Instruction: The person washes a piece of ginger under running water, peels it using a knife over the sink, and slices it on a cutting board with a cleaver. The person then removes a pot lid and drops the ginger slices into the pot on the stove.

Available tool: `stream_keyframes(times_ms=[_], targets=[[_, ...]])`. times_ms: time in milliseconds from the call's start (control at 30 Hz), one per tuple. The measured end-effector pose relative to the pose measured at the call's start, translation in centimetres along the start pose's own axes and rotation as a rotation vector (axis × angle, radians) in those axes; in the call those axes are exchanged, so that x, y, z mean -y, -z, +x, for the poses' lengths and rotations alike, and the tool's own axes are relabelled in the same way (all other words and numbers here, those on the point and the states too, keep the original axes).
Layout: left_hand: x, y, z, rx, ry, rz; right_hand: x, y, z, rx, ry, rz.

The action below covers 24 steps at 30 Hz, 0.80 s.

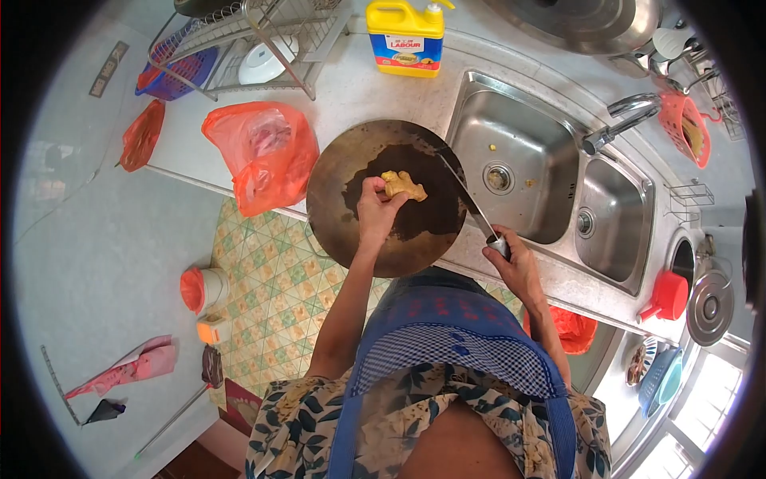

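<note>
My left hand (pixel 381 209) grips a knobbly piece of ginger (pixel 404 186) between thumb and fingers, over a round, dark-stained cutting board (pixel 343 223). In my right hand (pixel 517 263) is the handle of a knife (pixel 466 191), its blade seen nearly edge-on and slanting up along the board's right side. The blade is apart from the ginger. Whether it touches the board I cannot tell. A wet dark patch spreads over the middle of the board.
Left of the board lies a red plastic bag (pixel 267 156) with something inside. To the right is a double steel sink (pixel 519 188) with a tap (pixel 622 120) and scraps near its drain. A yellow detergent jug (pixel 405 40) and a dish rack (pixel 263 48) stand behind.
</note>
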<state>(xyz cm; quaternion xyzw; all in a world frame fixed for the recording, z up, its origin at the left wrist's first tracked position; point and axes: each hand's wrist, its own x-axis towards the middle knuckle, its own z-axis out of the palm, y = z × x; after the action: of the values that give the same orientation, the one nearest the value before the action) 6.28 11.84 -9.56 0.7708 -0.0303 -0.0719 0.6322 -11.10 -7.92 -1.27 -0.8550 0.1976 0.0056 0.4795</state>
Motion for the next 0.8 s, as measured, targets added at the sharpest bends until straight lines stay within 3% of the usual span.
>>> stream_keyframes(times_ms=[100,300,600,800], targets=[[-1.3,0.5,-0.2,-0.005,-0.046,0.276,-0.2,-0.7,0.1,0.038,0.007,-0.003],[-2.3,2.0,-1.4,0.039,-0.054,0.549,-0.4,-1.5,0.3,0.099,0.070,-0.094],[-2.8,2.4,-2.8,-0.040,-0.205,0.679,2.1,-0.9,0.8,0.235,-0.016,-0.129],[-2.9,2.7,-2.4,0.024,-0.348,0.540,2.2,-1.1,0.9,0.126,0.031,-0.120]])
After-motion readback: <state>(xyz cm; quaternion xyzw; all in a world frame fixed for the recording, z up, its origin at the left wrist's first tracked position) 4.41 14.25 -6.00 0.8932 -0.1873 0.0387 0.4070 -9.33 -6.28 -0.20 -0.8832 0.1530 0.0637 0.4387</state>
